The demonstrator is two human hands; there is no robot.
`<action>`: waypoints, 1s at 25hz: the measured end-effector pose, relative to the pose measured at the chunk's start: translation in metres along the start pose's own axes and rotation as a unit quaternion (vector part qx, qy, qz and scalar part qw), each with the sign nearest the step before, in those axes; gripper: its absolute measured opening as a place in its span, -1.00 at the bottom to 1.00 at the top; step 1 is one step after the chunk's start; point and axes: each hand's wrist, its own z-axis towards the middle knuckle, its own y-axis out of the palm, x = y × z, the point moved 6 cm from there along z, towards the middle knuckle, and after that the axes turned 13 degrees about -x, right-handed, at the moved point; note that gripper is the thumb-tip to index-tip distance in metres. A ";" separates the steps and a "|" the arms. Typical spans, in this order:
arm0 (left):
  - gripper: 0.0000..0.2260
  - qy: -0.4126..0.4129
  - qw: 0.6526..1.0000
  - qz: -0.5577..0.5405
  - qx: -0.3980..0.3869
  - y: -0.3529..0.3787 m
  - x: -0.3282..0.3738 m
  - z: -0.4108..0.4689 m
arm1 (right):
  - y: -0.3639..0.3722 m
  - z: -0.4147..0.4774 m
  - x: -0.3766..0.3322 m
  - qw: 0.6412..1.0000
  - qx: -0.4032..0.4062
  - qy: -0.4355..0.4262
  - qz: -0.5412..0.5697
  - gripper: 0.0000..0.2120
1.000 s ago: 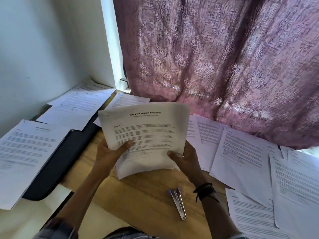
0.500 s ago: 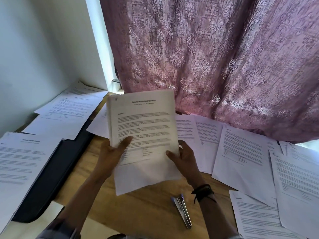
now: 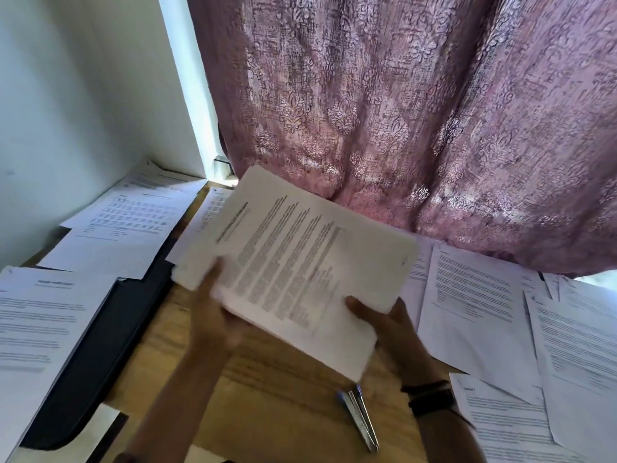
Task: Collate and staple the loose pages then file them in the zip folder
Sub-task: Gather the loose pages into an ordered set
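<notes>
page stack (image 3: 300, 262) held tilted | left hand (image 3: 211, 320) grips left edge | right hand (image 3: 394, 329) grips near edge

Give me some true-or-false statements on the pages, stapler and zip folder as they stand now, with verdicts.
1. The left hand and right hand both hold the page stack. True.
2. The stapler is in the right hand. False: it lies untouched on the wooden table.
3. Loose sheets overlap the black zip folder. True.
4. The page stack rests flat on the table. False: it is held tilted above it.
</notes>
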 end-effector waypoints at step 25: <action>-0.84 -0.016 0.923 0.384 -0.011 -0.060 -0.030 0.006 | -0.052 0.004 0.036 0.958 0.100 -0.032 -0.267 -0.56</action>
